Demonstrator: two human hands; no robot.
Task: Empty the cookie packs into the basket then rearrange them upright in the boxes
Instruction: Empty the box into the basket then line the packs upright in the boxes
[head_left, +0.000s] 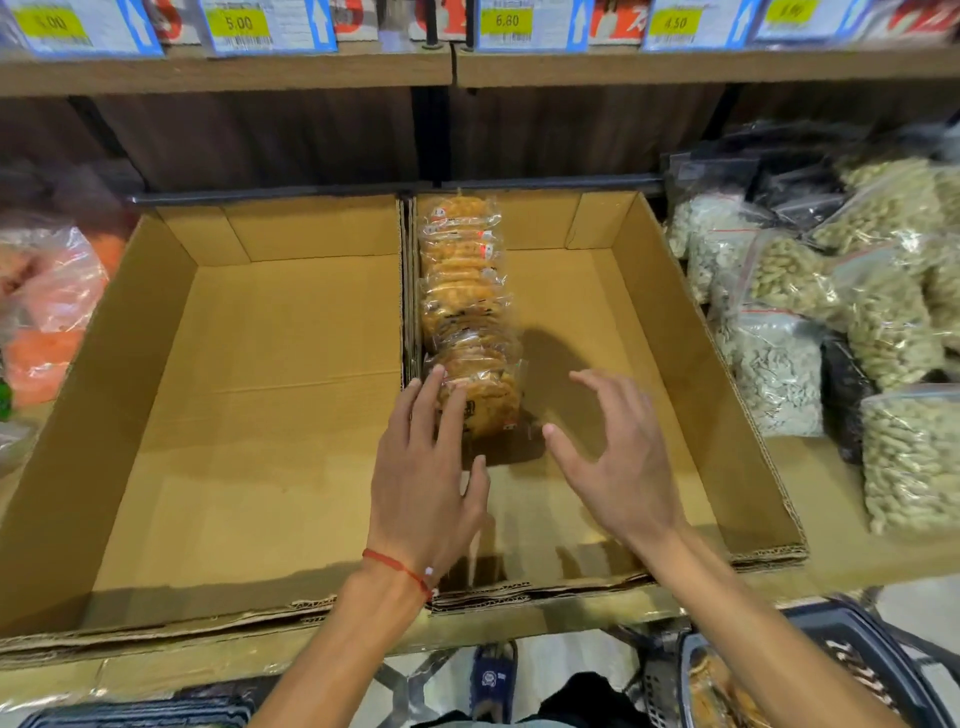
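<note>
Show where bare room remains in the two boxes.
The left brown cardboard box is wholly bare. The right brown cardboard box is bare right of the row of clear-wrapped cookie packs, crowded along its left wall.

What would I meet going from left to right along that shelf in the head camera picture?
Orange bags → left cardboard box → row of cookie packs, set along the left wall of the right cardboard box → clear bags of pale snacks.
</note>
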